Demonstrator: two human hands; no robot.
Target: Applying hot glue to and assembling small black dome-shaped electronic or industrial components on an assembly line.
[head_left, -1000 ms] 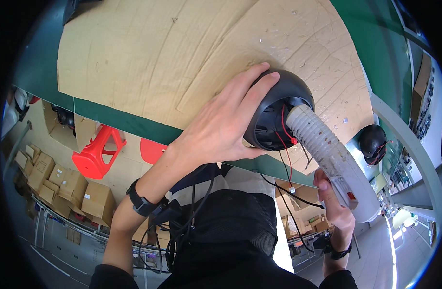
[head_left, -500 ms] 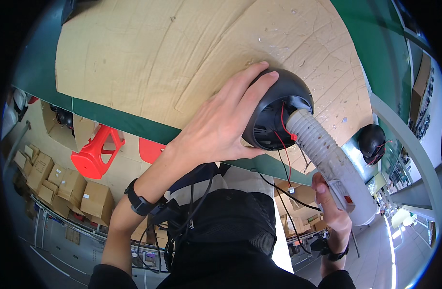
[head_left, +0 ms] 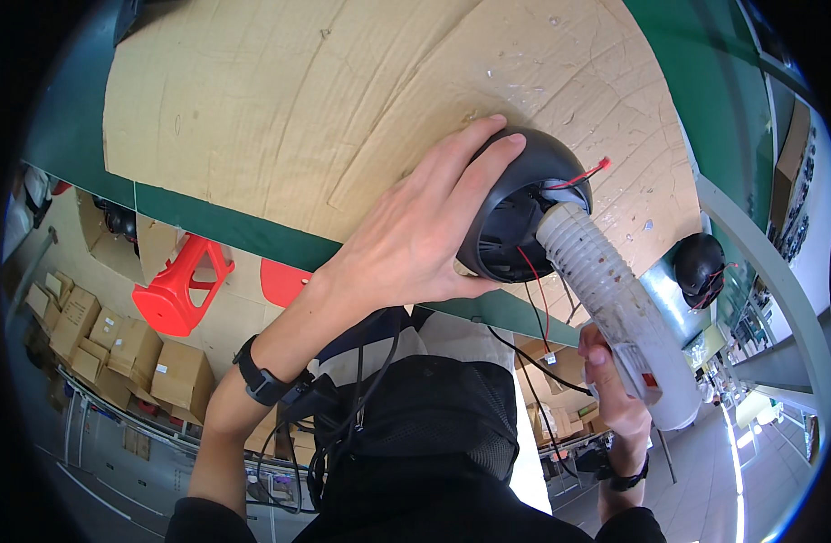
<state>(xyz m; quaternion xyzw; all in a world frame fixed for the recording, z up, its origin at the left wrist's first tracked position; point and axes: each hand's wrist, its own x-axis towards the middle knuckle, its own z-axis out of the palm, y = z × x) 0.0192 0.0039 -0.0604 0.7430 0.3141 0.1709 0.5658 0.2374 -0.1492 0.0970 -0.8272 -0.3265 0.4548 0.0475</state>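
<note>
A round black plastic housing (head_left: 556,152) rests on its side on the cardboard sheet (head_left: 253,109), near the table edge. My left hand (head_left: 415,213) is wrapped over its left side, fingers on top and thumb below. Inside its open face are black ribs, and thin red and black wires come out. One short wire pair (head_left: 589,174) with a red connector sticks up above the rim. My right hand (head_left: 619,389) grips a whitish, stained, cylindrical tool (head_left: 637,335) with a ribbed front end and a small red part. The ribbed end is at the housing's opening; its tip is hidden.
Another black housing (head_left: 699,267) with red wires lies on the green table (head_left: 705,100) at the right, beside a curved grey frame bar (head_left: 768,262). A red stool (head_left: 180,285) stands below the table at left, near stacked cardboard boxes (head_left: 185,371). Black cables hang beside me.
The wire with the red connector has swung from beside the ribbed end to above the rim, pointing right. The tool and my right hand have shifted slightly left. My left hand stays put.
</note>
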